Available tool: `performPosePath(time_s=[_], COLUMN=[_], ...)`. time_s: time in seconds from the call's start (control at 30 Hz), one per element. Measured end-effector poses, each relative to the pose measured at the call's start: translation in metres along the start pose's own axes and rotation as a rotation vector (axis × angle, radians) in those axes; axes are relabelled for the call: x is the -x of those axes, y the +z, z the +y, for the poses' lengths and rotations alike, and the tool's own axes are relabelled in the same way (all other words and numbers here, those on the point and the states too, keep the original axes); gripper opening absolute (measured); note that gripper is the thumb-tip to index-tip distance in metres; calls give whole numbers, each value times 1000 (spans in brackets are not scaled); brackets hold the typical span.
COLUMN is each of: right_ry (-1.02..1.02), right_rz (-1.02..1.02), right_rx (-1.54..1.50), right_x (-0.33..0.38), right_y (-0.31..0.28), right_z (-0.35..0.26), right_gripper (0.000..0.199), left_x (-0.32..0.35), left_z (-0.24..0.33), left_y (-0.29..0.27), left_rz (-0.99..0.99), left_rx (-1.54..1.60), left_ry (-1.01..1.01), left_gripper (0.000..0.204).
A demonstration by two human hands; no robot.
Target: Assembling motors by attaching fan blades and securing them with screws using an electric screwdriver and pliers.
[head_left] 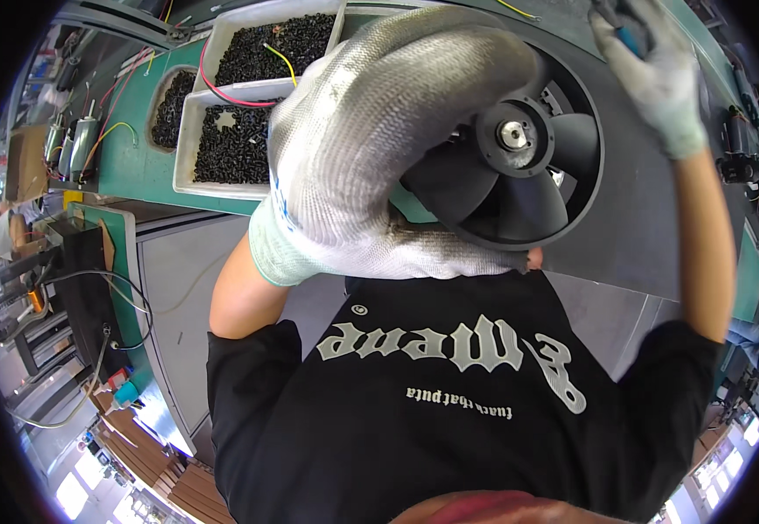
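Observation:
My left hand (pixel 370 140), in a grey-white knitted glove, grips a black axial fan (pixel 532 210) by its round rim. The thumb lies along the lower edge of the ring, and the other fingers curl over its top left, hiding that part. The fan faces up, showing its black blades and a hub with a metal shaft (pixel 512 134) in the centre. Away to the upper right is my right hand (pixel 659 83), gloved too and slightly blurred. Its fingers are closed around a dark tool-like thing with a blue part (pixel 629 40), whose kind I cannot make out.
At the upper left, white trays (pixel 178 166) full of small black screw-like parts stand on the green bench top (pixel 126 170). Red and yellow-green wires (pixel 222 94) lie across them. Cylindrical metal motors (pixel 82 144) stand farther left. A dark mat (pixel 632 218) lies under the fan.

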State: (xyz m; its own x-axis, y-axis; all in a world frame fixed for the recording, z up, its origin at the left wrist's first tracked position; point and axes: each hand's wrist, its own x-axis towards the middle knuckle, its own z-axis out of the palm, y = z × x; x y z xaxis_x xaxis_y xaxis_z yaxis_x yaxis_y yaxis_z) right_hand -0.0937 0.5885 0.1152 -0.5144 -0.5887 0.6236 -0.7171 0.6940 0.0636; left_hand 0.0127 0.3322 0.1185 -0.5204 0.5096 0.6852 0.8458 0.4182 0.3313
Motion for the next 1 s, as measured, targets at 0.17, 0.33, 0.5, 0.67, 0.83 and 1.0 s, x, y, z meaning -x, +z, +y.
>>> performPosePath(time_s=[0.17, 0.33, 0.5, 0.67, 0.83, 1.0], right_ry=[579, 584, 1066, 1154, 1128, 602], right_rz=[-53, -35, 3, 119, -218, -661], right_rx=[-167, -660, -1223, -1472, -687, 294], right_x=[111, 119, 105, 61, 19, 75], right_y=[61, 66, 81, 58, 121, 57], right_z=[15, -122, -84, 71, 264, 477], right_gripper=[62, 65, 50, 52, 67, 51], left_x=[9, -19, -23, 35, 80, 139], left_z=[-5, 17, -8, 11, 29, 27], left_y=[7, 37, 56, 32, 72, 37], left_rz=[88, 112, 0, -108, -118, -83], left_rx=[198, -297, -541, -347, -185, 208], left_ry=[-183, -309, -381, -568, -411, -456], left_gripper=[79, 75, 84, 61, 50, 34])
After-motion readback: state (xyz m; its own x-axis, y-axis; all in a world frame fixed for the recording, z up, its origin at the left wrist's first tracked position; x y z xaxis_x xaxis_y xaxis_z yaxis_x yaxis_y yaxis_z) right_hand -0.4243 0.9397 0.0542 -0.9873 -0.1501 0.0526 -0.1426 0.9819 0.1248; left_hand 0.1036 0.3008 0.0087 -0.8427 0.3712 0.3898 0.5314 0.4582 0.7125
